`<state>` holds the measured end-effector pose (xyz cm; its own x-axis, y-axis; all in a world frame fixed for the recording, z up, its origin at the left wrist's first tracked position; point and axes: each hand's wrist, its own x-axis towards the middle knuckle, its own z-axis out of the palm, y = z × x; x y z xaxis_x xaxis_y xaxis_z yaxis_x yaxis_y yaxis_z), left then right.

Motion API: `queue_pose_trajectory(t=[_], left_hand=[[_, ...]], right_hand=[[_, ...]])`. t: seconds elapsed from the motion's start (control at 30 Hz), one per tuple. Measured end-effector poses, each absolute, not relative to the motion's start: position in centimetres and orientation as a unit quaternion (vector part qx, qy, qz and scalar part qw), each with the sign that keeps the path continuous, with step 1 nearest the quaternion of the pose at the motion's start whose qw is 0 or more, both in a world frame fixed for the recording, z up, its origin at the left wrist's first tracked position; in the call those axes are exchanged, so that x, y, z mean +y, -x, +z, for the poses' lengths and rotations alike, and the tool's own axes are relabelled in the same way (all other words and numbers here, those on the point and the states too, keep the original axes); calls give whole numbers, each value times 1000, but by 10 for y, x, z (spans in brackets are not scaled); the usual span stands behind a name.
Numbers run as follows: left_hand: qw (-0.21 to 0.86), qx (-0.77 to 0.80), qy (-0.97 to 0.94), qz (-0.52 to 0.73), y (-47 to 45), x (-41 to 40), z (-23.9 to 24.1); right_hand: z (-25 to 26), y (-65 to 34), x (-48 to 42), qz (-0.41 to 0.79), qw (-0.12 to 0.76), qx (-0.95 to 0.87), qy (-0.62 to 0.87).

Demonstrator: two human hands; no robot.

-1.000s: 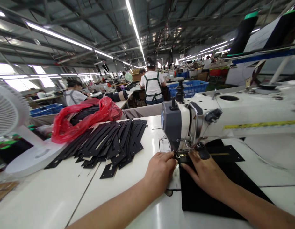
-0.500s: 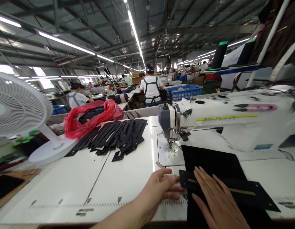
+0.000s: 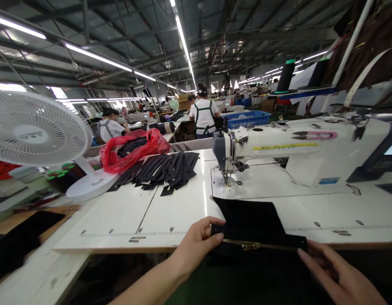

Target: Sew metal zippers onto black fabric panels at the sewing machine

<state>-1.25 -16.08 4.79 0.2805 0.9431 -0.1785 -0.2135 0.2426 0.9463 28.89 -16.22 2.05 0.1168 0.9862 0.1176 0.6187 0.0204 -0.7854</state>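
A black strip (image 3: 275,238) with a gold zipper (image 3: 251,245) along it spans the front edge of the table. My left hand (image 3: 197,239) pinches its left end between thumb and fingers. At the opposite end, my right hand (image 3: 337,269) grips the strip's corner, thumb on top and the other fingers partly hidden. Black fabric (image 3: 249,214) lies beneath the strip, reaching back toward the sewing machine (image 3: 272,146) and hanging down in front. The fabric lies apart from the needle.
Many loose black strips (image 3: 166,169) are piled at the back left beside a red plastic bag (image 3: 120,156). A white fan (image 3: 37,131) stands on the left. Thread cones (image 3: 285,76) rise behind the machine. A co-worker (image 3: 204,112) and a blue basket (image 3: 248,120) are farther back.
The strip and fabric have been drawn toward me, off the front edge. My right hand has moved from flat on the strip to its right end; my left now grips the left end.
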Motion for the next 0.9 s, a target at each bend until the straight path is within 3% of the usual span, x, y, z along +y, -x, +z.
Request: queue_pose_trajectory(t=[0.1, 0.2, 0.27, 0.33, 0.43, 0.53, 0.63, 0.77, 0.9], left_hand=[[640, 411, -473, 444, 24, -162, 70], [458, 433, -597, 496, 36, -160, 115], [206, 419, -707, 531, 45, -166, 147], [-46, 323, -816, 478, 52, -177, 166], [-261, 167, -901, 302, 58, -186, 151], [-265, 131, -939, 176, 61, -180, 97], [-214, 195, -944, 156, 63, -173, 48], [-125, 268, -937, 184, 67, -175, 22], [-108, 273, -931, 219, 71, -178, 12]], right_hand=[[43, -268, -160, 481, 333, -557, 590], [83, -248, -140, 582, 367, -520, 505], [106, -243, -123, 517, 452, -561, 462], [119, -243, -109, 383, 531, -619, 434], [106, -246, -91, 232, 526, -703, 418], [68, -245, -80, 169, 423, -799, 391], [37, -239, -79, 143, 375, -854, 331], [25, -233, -90, 93, 401, -853, 322], [22, -233, -99, -3, 445, -832, 333]])
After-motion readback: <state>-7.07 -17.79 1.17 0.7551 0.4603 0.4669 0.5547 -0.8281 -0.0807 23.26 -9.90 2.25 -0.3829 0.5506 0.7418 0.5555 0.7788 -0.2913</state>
